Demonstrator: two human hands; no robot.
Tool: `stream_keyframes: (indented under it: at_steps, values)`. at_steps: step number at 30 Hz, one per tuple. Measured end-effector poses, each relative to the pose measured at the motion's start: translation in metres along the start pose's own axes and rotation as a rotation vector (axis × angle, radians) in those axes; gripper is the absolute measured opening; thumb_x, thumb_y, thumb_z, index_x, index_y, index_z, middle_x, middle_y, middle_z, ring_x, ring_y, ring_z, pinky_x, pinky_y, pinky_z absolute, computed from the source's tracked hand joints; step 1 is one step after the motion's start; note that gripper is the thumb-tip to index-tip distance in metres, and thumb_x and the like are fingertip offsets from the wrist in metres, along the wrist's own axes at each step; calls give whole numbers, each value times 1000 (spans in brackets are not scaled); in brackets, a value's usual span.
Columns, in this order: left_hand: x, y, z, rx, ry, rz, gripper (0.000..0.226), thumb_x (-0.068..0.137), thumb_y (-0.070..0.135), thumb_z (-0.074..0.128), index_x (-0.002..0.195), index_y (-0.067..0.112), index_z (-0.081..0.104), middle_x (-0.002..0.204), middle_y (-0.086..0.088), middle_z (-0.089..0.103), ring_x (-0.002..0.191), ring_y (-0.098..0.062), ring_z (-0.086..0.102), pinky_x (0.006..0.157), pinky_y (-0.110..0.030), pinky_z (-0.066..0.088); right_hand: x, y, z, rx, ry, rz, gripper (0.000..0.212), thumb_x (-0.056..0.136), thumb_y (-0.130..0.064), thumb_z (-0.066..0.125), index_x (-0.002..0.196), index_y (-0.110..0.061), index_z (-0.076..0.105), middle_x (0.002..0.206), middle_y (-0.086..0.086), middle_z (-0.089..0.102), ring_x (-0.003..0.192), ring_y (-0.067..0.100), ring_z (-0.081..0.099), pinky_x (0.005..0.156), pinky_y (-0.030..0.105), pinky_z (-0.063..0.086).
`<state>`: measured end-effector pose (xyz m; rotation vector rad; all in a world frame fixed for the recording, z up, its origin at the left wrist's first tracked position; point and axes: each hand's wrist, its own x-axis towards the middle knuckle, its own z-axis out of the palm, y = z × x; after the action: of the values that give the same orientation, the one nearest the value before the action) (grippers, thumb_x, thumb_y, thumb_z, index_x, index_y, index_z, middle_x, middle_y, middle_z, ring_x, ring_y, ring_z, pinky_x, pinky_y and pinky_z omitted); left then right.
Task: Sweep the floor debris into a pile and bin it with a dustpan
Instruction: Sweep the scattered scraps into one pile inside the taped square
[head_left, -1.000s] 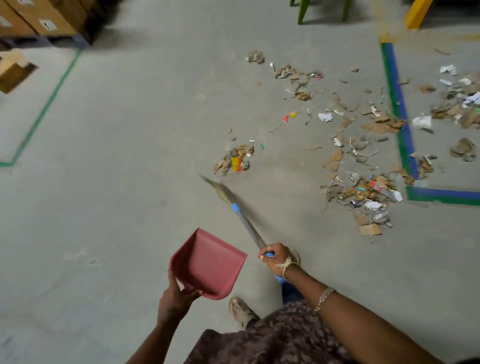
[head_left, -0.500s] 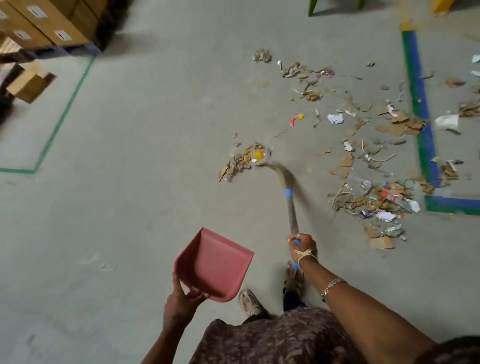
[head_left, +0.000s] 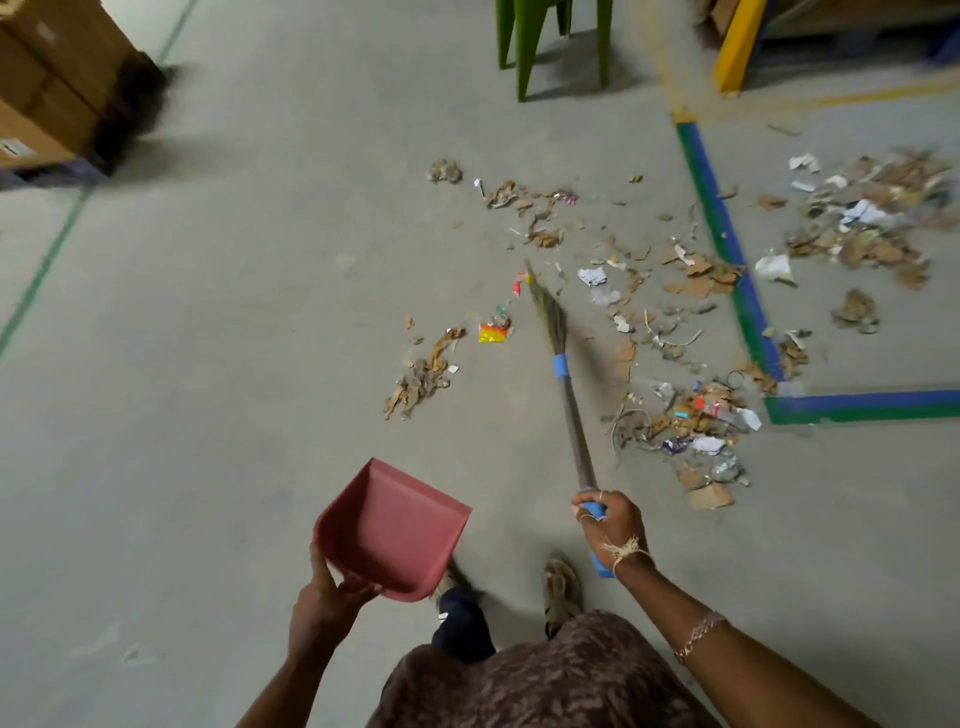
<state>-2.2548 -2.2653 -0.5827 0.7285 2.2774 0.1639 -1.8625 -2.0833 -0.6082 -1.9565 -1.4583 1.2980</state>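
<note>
My right hand (head_left: 613, 522) grips the blue end of a grass broom (head_left: 569, 395), whose bristle tip reaches forward to a red and yellow scrap in the middle of the floor. My left hand (head_left: 324, 603) holds a red dustpan (head_left: 392, 527) by its near edge, raised above the floor with its mouth facing away. A small heap of brown scraps (head_left: 423, 374) with a yellow wrapper (head_left: 492, 332) lies left of the broom. Scattered cardboard and paper debris (head_left: 691, 415) spreads to the right of it.
A blue and green floor line (head_left: 727, 244) turns a corner at the right, with another debris patch (head_left: 867, 218) beyond it. Green chair legs (head_left: 535, 47) and a yellow post (head_left: 737, 47) stand at the back. Stacked cardboard boxes (head_left: 47, 88) sit far left. My feet are below the dustpan.
The broom swung from the left heap across to the right and now points forward. The yellow wrapper has been flicked right of the heap. The view has moved forward.
</note>
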Motion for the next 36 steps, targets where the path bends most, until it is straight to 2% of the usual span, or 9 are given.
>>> stream_keyframes:
  at_steps: [3,7,10,14,17,26,29,32,36]
  values:
    - [15,-2,-11,13,-12,19,128,63,56,89,154,39,0,80,1,78,78,-35,74,68,-46,61,3,-7,26,-37,-140,-22,23,78,-13,76,75,-35,74,98,-7,69,92,7,66,88,26,52]
    - [37,-11,-37,92,-20,89,132,68,57,85,158,35,-9,96,-2,78,95,-34,72,76,-41,55,11,-44,77,-89,-325,-59,23,79,-11,72,74,-33,75,98,-11,70,96,3,66,90,20,51]
    - [55,-22,-58,93,-21,112,129,70,53,84,158,36,-8,99,1,79,97,-33,72,77,-40,55,15,-84,118,-127,-417,-46,25,81,-10,72,72,-33,73,88,-12,72,85,0,67,82,19,52]
    - [84,-38,-88,89,24,71,126,71,55,84,158,32,-4,101,-2,78,99,-35,71,75,-40,53,33,-133,174,-157,-511,-14,25,84,-7,71,72,-28,74,61,-15,65,51,-2,58,57,15,47]
    - [106,-53,-107,73,-1,39,125,73,53,85,159,27,-2,103,7,78,105,-33,70,80,-40,53,49,-158,208,-165,-527,43,22,84,-5,69,75,-24,75,65,-11,64,52,4,57,49,15,46]
    - [160,-80,-136,67,-64,20,133,67,62,84,158,34,-9,103,-1,78,101,-37,71,78,-43,54,81,-141,227,22,-174,264,23,81,1,68,75,-20,75,74,4,71,47,15,55,53,28,51]
    - [181,-80,-141,62,-104,-11,139,60,73,80,158,36,-11,97,-6,78,94,-38,72,77,-45,57,97,-138,220,46,-16,293,22,81,-3,71,72,-23,73,66,6,68,44,22,56,57,37,55]
    - [204,-79,-144,38,-140,-6,136,50,80,74,153,45,-9,84,-5,76,77,-36,73,70,-50,60,111,-139,206,44,92,309,18,80,-8,71,75,-25,72,73,6,70,58,29,66,66,41,60]
    - [219,-59,-155,26,-171,64,128,59,68,81,153,43,-2,76,5,75,78,-35,74,69,-50,61,105,-150,189,65,234,281,13,80,-9,74,83,-21,71,84,5,71,76,30,68,75,33,56]
